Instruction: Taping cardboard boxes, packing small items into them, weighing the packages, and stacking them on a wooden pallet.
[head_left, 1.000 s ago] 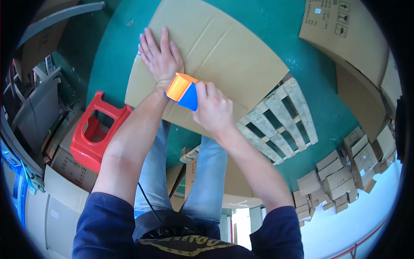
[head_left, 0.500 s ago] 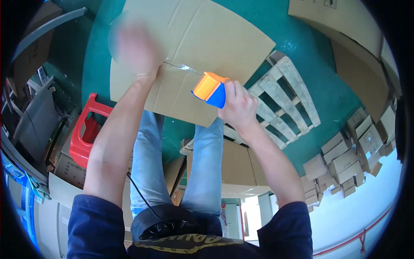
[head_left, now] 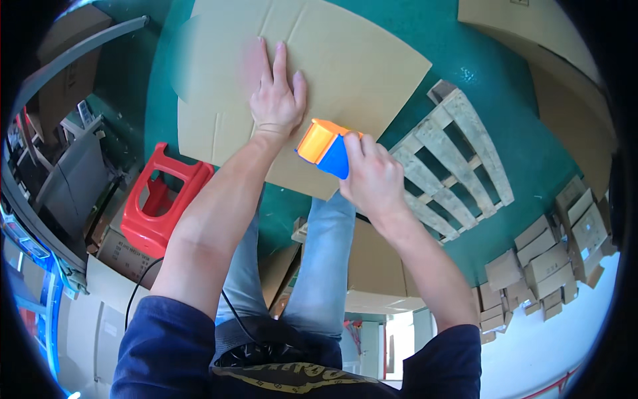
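A large flat-topped piece of brown cardboard [head_left: 359,73] lies in front of me, with crease lines across it. My left hand [head_left: 276,105] rests on it near the middle, palm down and fingers stretched apart; part of that hand is blurred. Gripped in my right hand [head_left: 374,174] is an orange and blue tape dispenser [head_left: 327,147], held over the cardboard's near right part. The dispenser's head points left, close to my left wrist. Any tape under my left hand and forearm is hidden.
A red plastic stool [head_left: 149,229] stands left of my left forearm. To the right, a wooden pallet [head_left: 458,156] lies on the green floor [head_left: 392,20]. Several cardboard boxes [head_left: 548,266] are piled farther right. Below the cardboard are my legs and another carton [head_left: 375,259].
My left hand has moved right from the cardboard's left side, over where a tape strip showed. The tape dispenser has stayed in my right hand, nearly in place.
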A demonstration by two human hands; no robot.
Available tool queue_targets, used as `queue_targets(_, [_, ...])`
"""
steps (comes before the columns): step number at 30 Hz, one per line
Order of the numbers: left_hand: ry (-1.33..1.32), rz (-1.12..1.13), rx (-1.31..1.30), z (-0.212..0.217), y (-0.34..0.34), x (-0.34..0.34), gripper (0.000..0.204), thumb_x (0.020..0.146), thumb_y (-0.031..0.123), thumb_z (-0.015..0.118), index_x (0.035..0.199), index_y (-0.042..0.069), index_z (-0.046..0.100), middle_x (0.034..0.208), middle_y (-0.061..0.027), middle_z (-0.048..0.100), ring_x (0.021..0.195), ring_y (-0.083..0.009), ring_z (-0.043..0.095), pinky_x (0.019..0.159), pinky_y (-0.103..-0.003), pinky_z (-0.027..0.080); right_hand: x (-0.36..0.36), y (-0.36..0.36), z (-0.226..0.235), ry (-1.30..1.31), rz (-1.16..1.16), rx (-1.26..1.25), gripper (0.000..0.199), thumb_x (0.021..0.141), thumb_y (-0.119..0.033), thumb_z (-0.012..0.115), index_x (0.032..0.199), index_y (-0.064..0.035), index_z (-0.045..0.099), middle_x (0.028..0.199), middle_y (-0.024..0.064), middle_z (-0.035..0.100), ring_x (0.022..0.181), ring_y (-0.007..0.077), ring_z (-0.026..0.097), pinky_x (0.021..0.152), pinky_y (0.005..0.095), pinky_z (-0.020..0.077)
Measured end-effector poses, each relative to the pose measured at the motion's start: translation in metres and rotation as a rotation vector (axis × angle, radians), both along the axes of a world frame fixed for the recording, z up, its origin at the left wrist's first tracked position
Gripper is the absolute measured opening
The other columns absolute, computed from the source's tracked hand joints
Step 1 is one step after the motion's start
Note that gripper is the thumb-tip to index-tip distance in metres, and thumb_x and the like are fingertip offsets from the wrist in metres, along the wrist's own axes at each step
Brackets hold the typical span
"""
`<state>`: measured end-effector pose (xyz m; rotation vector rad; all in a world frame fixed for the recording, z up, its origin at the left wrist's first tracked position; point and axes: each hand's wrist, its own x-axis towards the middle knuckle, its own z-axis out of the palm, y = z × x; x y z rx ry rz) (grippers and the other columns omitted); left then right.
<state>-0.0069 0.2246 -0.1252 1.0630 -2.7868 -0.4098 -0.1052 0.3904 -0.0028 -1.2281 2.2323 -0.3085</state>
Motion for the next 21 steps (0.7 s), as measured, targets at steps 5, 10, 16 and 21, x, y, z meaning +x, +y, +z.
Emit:
queue_targets(5, [0.008, -0.029, 0.004, -0.003, 0.0, -0.003, 0.072, 0.088, 0.042, 0.058, 0.148, 0.01, 0.032, 0.155, -0.0207, 0.023, 0.144, -0.0391, 0.018, 0.117, -0.052, 0.012, -0.012, 0.033, -0.001, -0.061, -0.011, 0.028, 0.041, 0.066, -0.007, 0.071, 0.101, -0.0059, 0.05, 0.081, 0.0086, 0.056, 0.071, 0.0246, 0.065, 0.057, 0.0337, 0.0553])
queue_targets(10, [-0.035, -0.049, 0.043, 0.006, -0.001, -0.007, 0.08, 0.087, 0.049, 0.059, 0.149, 0.01, 0.027, 0.156, -0.0224, 0.018, 0.145, -0.0412, 0.015, 0.117, -0.053, 0.011, -0.034, 0.107, -0.011, -0.07, -0.071, 0.118, 0.033, 0.068, -0.008, 0.067, 0.097, -0.0076, 0.051, 0.081, 0.0098, 0.055, 0.069, 0.0288, 0.064, 0.056, 0.0383, 0.0534])
queue_targets(16, [-0.052, -0.057, 0.051, 0.001, 0.0, -0.004, 0.081, 0.088, 0.05, 0.058, 0.15, 0.009, 0.026, 0.156, -0.0227, 0.017, 0.145, -0.0415, 0.013, 0.117, -0.052, 0.009, -0.055, 0.145, -0.016, -0.049, -0.089, 0.06, 0.032, 0.068, -0.008, 0.065, 0.096, -0.0077, 0.051, 0.08, 0.0098, 0.055, 0.069, 0.0295, 0.063, 0.055, 0.0398, 0.0524])
queue_targets(21, [-0.068, -0.095, -0.039, -0.001, -0.004, -0.001, 0.081, 0.088, 0.049, 0.057, 0.15, 0.008, 0.025, 0.156, -0.0228, 0.017, 0.144, -0.0419, 0.014, 0.116, -0.053, 0.01, -0.072, 0.18, -0.032, -0.028, -0.026, 0.15, 0.032, 0.066, -0.006, 0.064, 0.095, -0.008, 0.051, 0.083, 0.0088, 0.054, 0.072, 0.0284, 0.063, 0.058, 0.0388, 0.053])
